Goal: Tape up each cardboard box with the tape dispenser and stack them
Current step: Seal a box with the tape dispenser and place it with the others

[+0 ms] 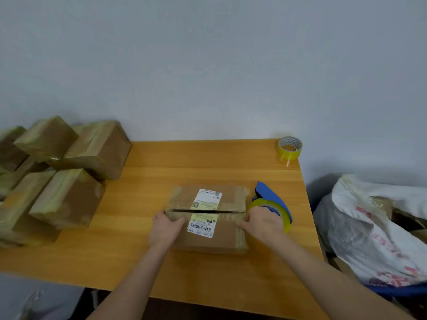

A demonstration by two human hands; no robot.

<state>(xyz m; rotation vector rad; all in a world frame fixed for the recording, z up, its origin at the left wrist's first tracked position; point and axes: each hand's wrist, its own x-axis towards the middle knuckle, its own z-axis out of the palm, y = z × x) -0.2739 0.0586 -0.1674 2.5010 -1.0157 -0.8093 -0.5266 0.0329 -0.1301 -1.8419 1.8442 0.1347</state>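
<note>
one cardboard box point(208, 218) lies near the middle of the desk point(161, 172), toward its near edge, with its top seam gaping as a dark slit across a split shipping label point(204, 213). the left hand point(165, 229) grips the seam's left end, thumb on top. the right hand point(263, 224) holds the one tape dispenser point(272, 204) at the seam's right end, a finger lying on the box top. judged by its look, the box is light and fairly stiff, but its flaps are springy, so it is best held down close to the seam while the tape is drawn. the old tape patches probably feel slick. one spare tape roll point(290, 147) stands at the far right corner. taped boxes point(69, 172), at least six, are piled at the left edge, the frame cutting off the pile.
</note>
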